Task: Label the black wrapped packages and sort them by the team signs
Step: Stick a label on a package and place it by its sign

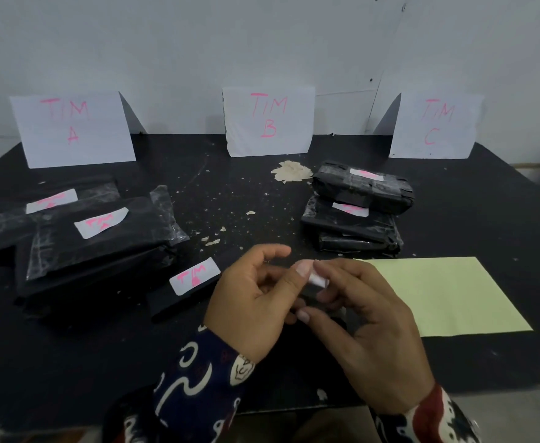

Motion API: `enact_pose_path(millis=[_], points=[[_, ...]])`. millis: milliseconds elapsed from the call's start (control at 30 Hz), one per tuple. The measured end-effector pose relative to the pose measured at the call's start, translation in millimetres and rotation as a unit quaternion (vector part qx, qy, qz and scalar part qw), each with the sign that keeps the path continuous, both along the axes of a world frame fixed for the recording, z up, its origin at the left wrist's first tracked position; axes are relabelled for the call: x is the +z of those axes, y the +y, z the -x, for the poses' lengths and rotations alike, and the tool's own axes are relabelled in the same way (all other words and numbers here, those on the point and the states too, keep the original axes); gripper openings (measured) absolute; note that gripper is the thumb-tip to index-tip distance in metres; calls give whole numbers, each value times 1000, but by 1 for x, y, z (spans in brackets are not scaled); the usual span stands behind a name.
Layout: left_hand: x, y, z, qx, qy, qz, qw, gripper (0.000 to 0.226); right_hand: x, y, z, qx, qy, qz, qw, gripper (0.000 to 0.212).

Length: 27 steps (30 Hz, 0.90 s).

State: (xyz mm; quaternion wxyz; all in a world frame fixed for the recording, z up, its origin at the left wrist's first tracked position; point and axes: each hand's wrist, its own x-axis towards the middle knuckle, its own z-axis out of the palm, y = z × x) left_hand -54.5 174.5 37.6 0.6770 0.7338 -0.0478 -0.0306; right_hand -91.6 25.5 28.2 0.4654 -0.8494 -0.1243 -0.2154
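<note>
Your left hand [256,295] and right hand [368,321] meet low over the middle of the black bench [454,219], fingers curled, both pinching a small white scrap [318,279] — the right finger and thumb have it, the left thumb touches its edge. Just beside your left hand lies a small black package [179,292] with a white label [194,275] in pink writing. To the left sits a heap of labelled black packages [102,244], in front of the sign TIM A [70,129]. A second pile [358,212] stands to the right, between the signs TIM B [268,119] and TIM C [435,126]. A pale yellow sheet [448,295] lies flat by your right hand, and paper crumbs [291,174] are strewn across the middle.
</note>
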Motion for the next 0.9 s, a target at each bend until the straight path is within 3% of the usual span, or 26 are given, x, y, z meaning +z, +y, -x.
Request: enact_pose_path(millis=[133, 233, 367, 433, 533, 733, 900], points=[[1, 1, -3, -20, 56, 34, 998, 20, 1, 1, 2, 19, 1, -30, 999, 53], [2, 3, -4, -36, 63, 55, 996, 10, 5, 3, 4, 13, 0, -56, 998, 46], [2, 3, -4, -53, 11, 7, 999, 19, 6, 5, 5, -19, 36, -152, 988, 24], [-1, 3, -2, -61, -26, -28, 997, 29, 5, 6, 3, -44, 59, -191, 979, 24], [-2, 3, 1, -70, -84, -63, 992, 35, 5, 4, -2, -75, 77, -200, 974, 25], [-3, 5, 1, -67, -184, -118, 973, 17, 4, -1, -5, -85, 111, -174, 975, 21], [-7, 5, 2, -66, -189, -112, 973, 18, 9, 0, -5, -70, 121, -176, 974, 13]])
